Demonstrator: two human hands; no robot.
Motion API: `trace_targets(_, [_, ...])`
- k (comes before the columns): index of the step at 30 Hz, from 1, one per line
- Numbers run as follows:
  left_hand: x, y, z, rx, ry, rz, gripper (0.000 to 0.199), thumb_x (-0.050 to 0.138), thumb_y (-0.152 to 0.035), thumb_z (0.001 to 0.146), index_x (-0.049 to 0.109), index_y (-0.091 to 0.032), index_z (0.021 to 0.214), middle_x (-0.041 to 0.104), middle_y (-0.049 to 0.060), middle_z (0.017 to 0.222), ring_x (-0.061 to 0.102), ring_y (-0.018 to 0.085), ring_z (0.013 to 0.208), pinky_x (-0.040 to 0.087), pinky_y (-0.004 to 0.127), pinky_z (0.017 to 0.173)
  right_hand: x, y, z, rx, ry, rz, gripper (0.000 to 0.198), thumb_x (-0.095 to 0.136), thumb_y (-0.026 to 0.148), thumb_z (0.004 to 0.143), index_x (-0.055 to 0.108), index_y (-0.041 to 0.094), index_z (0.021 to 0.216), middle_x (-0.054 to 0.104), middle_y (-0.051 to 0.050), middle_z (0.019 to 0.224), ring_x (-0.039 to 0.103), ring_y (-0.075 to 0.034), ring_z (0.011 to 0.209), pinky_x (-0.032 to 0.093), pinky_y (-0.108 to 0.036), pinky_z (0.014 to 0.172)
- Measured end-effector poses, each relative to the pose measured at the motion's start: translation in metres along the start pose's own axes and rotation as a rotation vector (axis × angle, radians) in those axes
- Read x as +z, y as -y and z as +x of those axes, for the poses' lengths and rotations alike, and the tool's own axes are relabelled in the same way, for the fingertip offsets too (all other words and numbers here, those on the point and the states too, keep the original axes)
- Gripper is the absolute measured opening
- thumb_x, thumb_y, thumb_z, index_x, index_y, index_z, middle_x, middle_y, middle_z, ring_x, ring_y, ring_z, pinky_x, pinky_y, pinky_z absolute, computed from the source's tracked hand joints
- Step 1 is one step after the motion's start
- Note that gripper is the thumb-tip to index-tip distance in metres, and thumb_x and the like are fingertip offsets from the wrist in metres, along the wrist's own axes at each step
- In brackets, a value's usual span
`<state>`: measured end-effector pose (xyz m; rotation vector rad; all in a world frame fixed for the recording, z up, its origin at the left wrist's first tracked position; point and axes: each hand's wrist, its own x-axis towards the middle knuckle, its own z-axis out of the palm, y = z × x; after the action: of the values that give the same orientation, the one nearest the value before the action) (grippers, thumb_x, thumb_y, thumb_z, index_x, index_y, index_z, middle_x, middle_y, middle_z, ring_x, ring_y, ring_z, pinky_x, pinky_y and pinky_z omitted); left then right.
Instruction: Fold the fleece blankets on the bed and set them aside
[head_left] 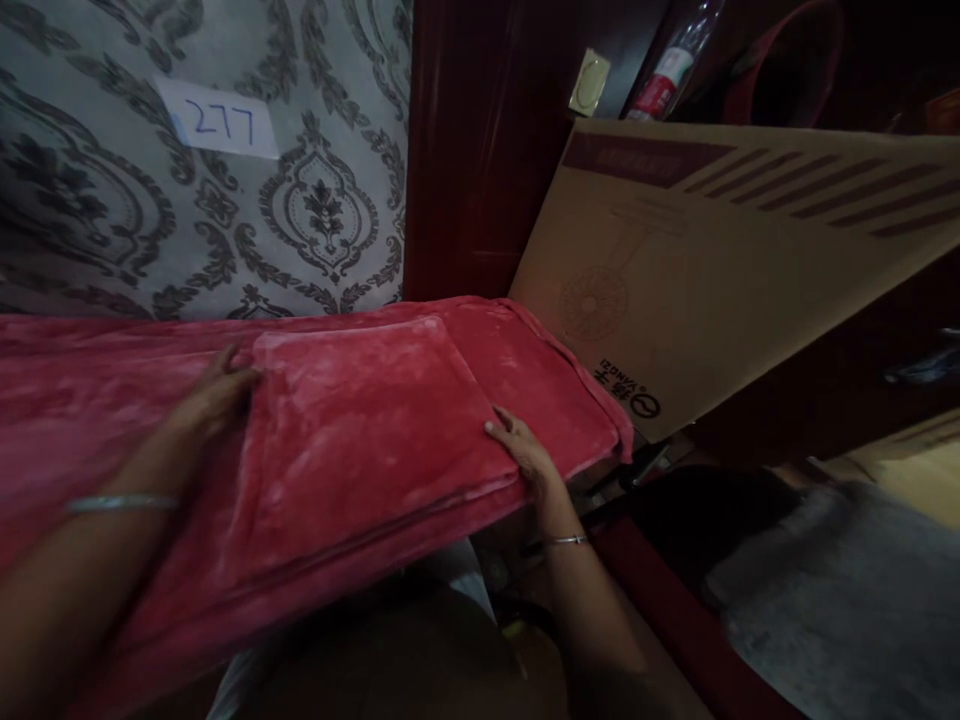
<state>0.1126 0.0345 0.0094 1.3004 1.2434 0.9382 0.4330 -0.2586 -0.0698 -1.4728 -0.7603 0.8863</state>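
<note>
A folded red plush cloth [367, 420] lies flat, roughly square, on a longer red plush cover [525, 345]. My left hand [221, 390] touches the folded cloth's left edge, with its fingers outstretched and slightly blurred. At the opposite edge, my right hand [523, 445] rests with its thumb and forefinger extended on the plush; its other fingers are partly hidden. Neither hand visibly lifts the cloth. The fabric shows lighter brushed patches and a layered fold along its near edge.
Behind the red surface stands a patterned wall with a paper marked 277 [225, 125]. A large cardboard box [675, 250] leans at the right end, with a plastic bottle [664, 80] behind its top. Grey fabric [847, 590] lies at the lower right.
</note>
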Motion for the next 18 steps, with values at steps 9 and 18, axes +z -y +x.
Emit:
trace_targets(9, [-0.035, 0.064, -0.099, 0.345, 0.164, 0.526, 0.098, 0.065, -0.053, 0.068, 0.027, -0.033, 0.156, 0.040, 0.005, 0.159, 0.044, 0.035, 0.141, 0.035, 0.051, 0.119, -0.006, -0.004, -0.037, -0.194, -0.047, -0.217, 0.091, 0.075, 0.054, 0.072, 0.044, 0.020, 0.149, 0.045, -0.009, 0.155, 0.037, -0.023, 0.145, 0.025, -0.041, 0.121])
trace_targets(18, [-0.036, 0.067, -0.110, 0.499, 0.154, 0.684, 0.082, 0.048, -0.050, 0.078, 0.029, -0.027, 0.154, 0.041, 0.007, 0.158, 0.041, 0.031, 0.143, 0.033, 0.046, 0.121, -0.007, -0.014, -0.046, -0.238, -0.073, -0.277, 0.088, 0.066, 0.054, 0.077, 0.041, 0.013, 0.151, 0.046, -0.015, 0.153, 0.042, -0.026, 0.141, 0.029, -0.041, 0.119])
